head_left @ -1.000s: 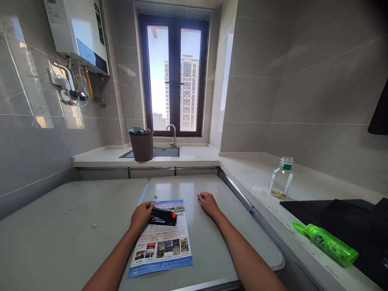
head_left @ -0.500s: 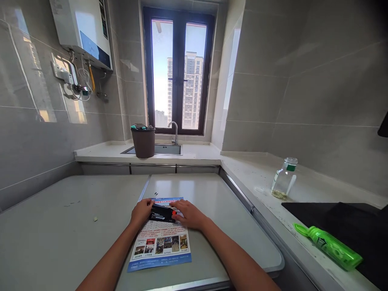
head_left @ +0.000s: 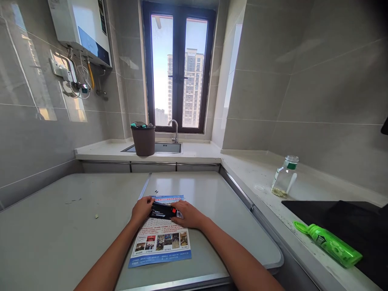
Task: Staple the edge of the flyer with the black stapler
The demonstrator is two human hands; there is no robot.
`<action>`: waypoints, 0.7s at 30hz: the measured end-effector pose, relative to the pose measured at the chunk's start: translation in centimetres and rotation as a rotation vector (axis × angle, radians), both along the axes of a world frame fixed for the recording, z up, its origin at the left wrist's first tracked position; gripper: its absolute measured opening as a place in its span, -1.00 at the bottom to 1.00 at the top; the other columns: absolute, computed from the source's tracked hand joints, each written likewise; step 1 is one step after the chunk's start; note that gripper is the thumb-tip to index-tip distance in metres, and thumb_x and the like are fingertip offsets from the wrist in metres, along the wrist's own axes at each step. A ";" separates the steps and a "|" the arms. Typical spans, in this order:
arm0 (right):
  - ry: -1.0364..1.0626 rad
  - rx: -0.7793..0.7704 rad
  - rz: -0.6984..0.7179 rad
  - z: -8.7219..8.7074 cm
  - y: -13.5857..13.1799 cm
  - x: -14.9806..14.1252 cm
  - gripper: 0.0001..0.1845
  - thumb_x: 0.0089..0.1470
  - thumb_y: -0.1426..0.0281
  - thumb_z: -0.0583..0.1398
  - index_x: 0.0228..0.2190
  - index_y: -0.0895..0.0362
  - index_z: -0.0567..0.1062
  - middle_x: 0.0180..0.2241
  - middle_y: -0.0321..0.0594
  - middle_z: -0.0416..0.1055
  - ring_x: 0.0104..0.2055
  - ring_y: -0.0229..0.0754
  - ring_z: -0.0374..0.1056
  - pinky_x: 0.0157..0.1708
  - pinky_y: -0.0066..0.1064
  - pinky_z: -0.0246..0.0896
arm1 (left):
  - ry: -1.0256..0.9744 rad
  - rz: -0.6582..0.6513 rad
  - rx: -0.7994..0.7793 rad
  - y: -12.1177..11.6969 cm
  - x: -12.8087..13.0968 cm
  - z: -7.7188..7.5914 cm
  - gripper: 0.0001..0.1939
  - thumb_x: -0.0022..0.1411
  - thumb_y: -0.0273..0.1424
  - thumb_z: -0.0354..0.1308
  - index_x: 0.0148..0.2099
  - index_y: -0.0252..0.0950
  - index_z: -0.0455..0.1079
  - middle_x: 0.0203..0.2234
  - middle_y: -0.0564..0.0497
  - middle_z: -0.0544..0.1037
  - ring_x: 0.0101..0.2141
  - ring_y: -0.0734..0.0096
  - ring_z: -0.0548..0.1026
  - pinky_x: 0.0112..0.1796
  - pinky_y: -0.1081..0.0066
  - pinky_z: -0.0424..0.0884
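Note:
A black stapler with an orange-red end lies across the upper part of a printed colour flyer on a pale grey table. My left hand grips the stapler's left end with curled fingers. My right hand rests on the flyer and closes on the stapler's right, orange end. Two tiny dark bits lie on the table just beyond the flyer.
A brown bin stands by the sink and tap under the window. On the right counter are a glass jar with a green label, a lying green bottle and a black hob. A water heater hangs upper left.
My right hand moved left from the bare table onto the flyer and took the stapler's orange end. My left hand stayed on the stapler. The camera tilted slightly.

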State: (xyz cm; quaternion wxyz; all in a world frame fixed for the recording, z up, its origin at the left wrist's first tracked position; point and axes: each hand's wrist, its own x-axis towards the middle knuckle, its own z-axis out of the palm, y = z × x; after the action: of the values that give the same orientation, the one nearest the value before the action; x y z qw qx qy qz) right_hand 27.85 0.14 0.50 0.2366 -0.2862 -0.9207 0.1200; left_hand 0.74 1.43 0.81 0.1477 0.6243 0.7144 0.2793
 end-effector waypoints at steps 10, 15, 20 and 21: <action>0.032 -0.005 0.011 -0.4 0.0 -0.3 -0.52 0.18 0.20 0.32 0.08 0.08 0.44 0.01 -0.09 0.48 0.09 0.00 0.36 0.12 -0.20 0.26 | -0.107 -0.014 0.220 1.1 -1.1 -1.7 -0.57 0.29 -0.08 -0.03 -0.51 -0.24 0.30 -0.58 0.01 0.48 -0.44 0.29 0.45 -0.40 0.40 0.15; 0.037 -0.025 0.004 -0.2 0.0 -0.3 -0.50 0.16 0.22 0.33 0.09 0.09 0.42 0.04 -0.07 0.47 0.12 0.03 0.35 0.13 -0.15 0.24 | -0.133 -0.013 0.273 1.3 -1.4 -2.0 -0.57 0.27 -0.08 -0.02 -0.52 -0.25 0.30 -0.61 0.02 0.46 -0.46 0.29 0.42 -0.41 0.40 0.12; 0.055 -0.030 -0.010 -0.5 -0.1 -0.7 -0.40 0.19 0.18 0.31 0.19 0.07 0.35 0.12 -0.03 0.43 0.16 0.05 0.33 0.16 -0.13 0.19 | -0.159 -0.010 0.281 1.3 -1.3 -1.9 -0.56 0.25 -0.07 0.00 -0.54 -0.24 0.30 -0.63 0.03 0.45 -0.49 0.30 0.40 -0.42 0.39 0.11; 0.053 -0.023 -0.012 -0.6 -0.1 -0.8 -0.43 0.17 0.20 0.32 0.15 0.08 0.38 0.08 -0.05 0.45 0.12 0.04 0.34 0.13 -0.15 0.20 | -0.168 -0.010 0.284 1.2 -1.3 -1.8 -0.56 0.25 -0.07 0.00 -0.54 -0.24 0.30 -0.63 0.03 0.44 -0.49 0.30 0.40 -0.42 0.39 0.12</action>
State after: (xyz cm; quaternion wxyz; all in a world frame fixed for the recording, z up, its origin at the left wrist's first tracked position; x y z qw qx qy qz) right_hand 27.09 0.08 -0.09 0.2584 -0.2910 -0.9110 0.1366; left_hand -0.59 2.65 -1.03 0.1184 0.6168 0.6500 0.4278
